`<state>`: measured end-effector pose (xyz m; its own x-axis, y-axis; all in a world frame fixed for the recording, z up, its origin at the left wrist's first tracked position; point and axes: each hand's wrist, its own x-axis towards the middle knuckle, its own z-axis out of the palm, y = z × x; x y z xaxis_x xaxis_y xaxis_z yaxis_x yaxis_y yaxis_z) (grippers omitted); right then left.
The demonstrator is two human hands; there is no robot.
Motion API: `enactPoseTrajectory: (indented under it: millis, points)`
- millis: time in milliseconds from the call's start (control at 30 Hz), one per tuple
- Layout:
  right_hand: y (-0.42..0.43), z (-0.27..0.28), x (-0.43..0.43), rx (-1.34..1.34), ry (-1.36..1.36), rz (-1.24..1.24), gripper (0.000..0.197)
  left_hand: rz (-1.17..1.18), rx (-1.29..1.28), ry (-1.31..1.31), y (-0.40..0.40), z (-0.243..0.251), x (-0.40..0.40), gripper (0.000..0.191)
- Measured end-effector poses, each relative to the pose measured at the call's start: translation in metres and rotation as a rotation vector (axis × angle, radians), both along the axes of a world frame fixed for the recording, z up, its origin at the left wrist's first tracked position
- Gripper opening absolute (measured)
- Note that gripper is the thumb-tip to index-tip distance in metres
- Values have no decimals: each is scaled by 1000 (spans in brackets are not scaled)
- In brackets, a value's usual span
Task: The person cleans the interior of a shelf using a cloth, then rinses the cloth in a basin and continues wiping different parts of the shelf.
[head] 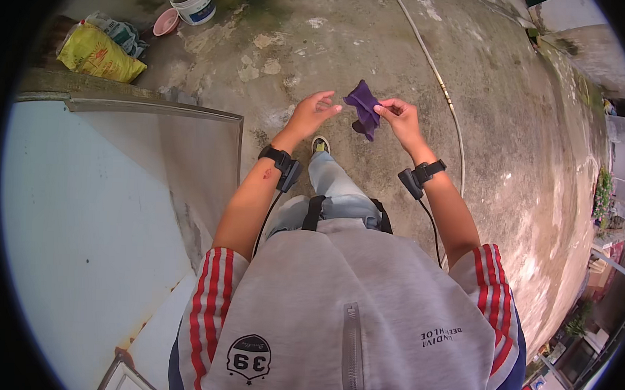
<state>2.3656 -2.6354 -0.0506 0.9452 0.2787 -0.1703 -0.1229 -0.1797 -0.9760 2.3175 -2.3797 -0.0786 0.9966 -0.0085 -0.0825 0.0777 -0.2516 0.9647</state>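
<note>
A small purple cloth (365,107) hangs crumpled in front of me, above the concrete ground. My right hand (400,119) pinches its right side between thumb and fingers. To the left of the cloth is my left hand (314,114), fingers apart and holding nothing, with a gap between it and the fabric. Each wrist carries a black strapped device with a cable running back along the arm. A dark patch shows at the lower edge of the cloth; I cannot tell what it is.
A pale hose (443,85) runs along the stained concrete ground (508,146) on the right. At left stands a light-coloured panel (93,196) with a metal edge. Farther ahead are a yellow sack (101,55), a pink basin (166,22) and a white bucket (194,4).
</note>
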Motion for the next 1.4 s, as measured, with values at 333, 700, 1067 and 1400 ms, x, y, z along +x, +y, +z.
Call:
enactPoseTrajectory:
  millis: [333,700,1067,1400]
  points:
    - [143,4,305,157,49,159,14,225,-185,-4,105,22,279,20]
    - [248,-43,595,87,27,9,16,113,-52,-253,190,28,588,18]
    - [254,-38,778,173,124,-227,16,135,189,-257,269,27,758,15]
    - [248,-56,863,-26,-60,106,16,122,630,-342,303,19,817,12]
